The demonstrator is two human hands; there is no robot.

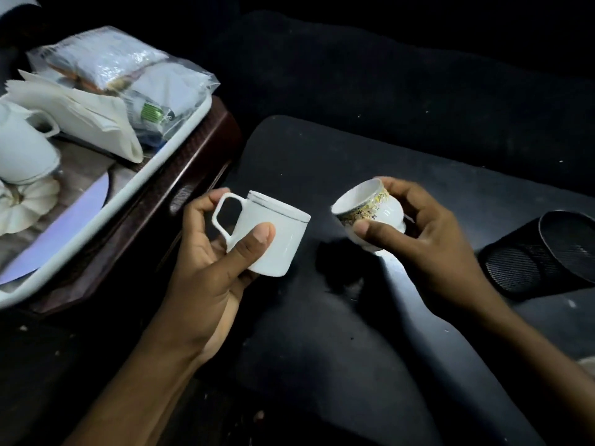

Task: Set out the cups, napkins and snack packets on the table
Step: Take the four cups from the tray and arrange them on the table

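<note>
My left hand (209,268) grips a plain white mug (273,239) with a square handle, tilted with its mouth toward the upper right. My right hand (428,243) holds a small white cup with a yellow floral band (367,210), tipped so its mouth faces left. Both cups hang above the dark table (338,317). At the left, a white tray (154,175) carries folded white napkins (93,123), clear snack packets (128,69) and another white cup (22,149) lying on its side.
The tray rests on a dark brown wooden stand (180,175). A black mesh pen holder (544,252) lies on its side at the table's right. A white pumpkin-shaped piece (25,201) sits on the tray. The surroundings beyond are dark.
</note>
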